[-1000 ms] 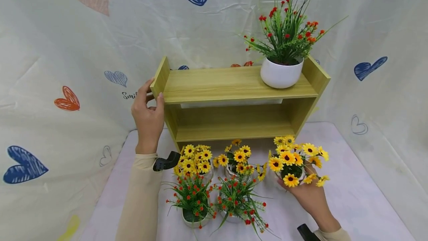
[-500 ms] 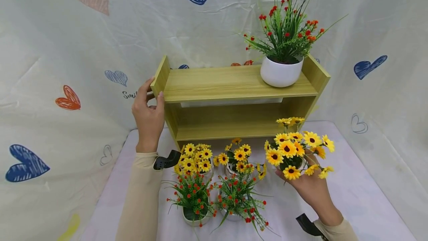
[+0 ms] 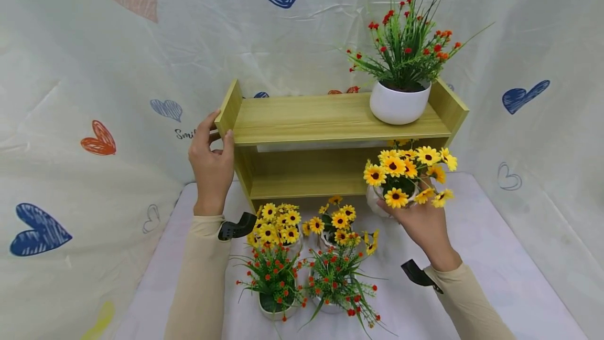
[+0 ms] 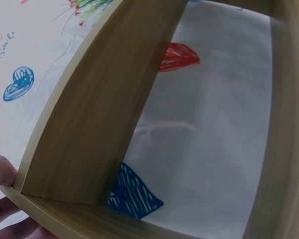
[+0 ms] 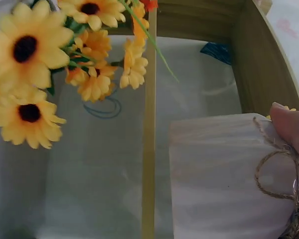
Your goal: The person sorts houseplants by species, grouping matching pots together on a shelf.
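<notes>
My right hand (image 3: 422, 224) holds a potted yellow daisy-like plant (image 3: 396, 167), tilted slightly, in front of the lower right opening of the wooden shelf (image 3: 302, 119). The pot's white wrapping (image 5: 219, 174) and twine bow (image 5: 274, 174) show in the right wrist view, with my thumb (image 5: 289, 124) beside the twine. With thumb and fingers, my left hand (image 3: 211, 172) grips the front edge of the shelf's left side panel (image 3: 228, 112); the left wrist view shows the fingers (image 4: 0, 172) at that panel's corner. A white pot (image 3: 400, 104) with red-flowered grass stands on the top board's right end.
Two yellow-flowered pots (image 3: 276, 224) (image 3: 337, 222) stand on the table (image 3: 495, 256) before the shelf. Nearer are two red-flowered plants (image 3: 278, 277) (image 3: 332, 279). Behind the shelf hangs a white cloth (image 3: 302, 41) printed with hearts.
My right hand has lifted the yellow-flowered pot, then carried it forward and a little left to the lower right opening. My left hand keeps its grip on the side panel.
</notes>
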`<action>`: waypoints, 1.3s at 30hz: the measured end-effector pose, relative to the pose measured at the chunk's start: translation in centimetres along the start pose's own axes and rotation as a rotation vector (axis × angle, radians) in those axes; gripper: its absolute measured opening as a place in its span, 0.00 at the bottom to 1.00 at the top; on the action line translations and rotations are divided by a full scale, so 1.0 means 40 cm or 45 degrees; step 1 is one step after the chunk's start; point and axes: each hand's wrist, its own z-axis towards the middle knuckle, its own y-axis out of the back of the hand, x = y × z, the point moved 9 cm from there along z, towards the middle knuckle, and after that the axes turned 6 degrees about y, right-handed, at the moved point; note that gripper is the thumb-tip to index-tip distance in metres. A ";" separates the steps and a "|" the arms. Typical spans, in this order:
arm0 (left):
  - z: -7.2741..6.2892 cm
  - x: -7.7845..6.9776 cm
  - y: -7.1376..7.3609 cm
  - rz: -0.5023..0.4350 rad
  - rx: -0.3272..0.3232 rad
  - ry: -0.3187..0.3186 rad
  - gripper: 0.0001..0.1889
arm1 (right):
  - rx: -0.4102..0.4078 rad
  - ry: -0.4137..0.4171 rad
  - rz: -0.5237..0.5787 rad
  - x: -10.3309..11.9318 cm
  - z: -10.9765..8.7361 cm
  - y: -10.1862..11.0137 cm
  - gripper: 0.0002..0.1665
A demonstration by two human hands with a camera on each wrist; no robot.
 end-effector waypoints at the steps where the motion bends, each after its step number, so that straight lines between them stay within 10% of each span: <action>1: -0.001 0.000 -0.001 0.000 0.002 0.001 0.23 | -0.024 -0.051 -0.090 -0.006 0.009 0.004 0.43; 3: -0.002 0.000 -0.004 -0.001 0.006 0.002 0.23 | -0.109 -0.080 -0.347 -0.005 0.031 0.019 0.48; 12: -0.008 -0.004 -0.010 0.001 0.017 0.004 0.23 | -0.262 0.112 -0.374 -0.004 0.092 0.018 0.54; 39: 0.001 -0.002 -0.001 -0.012 -0.009 0.009 0.23 | -0.490 0.097 -0.824 -0.038 0.154 -0.010 0.45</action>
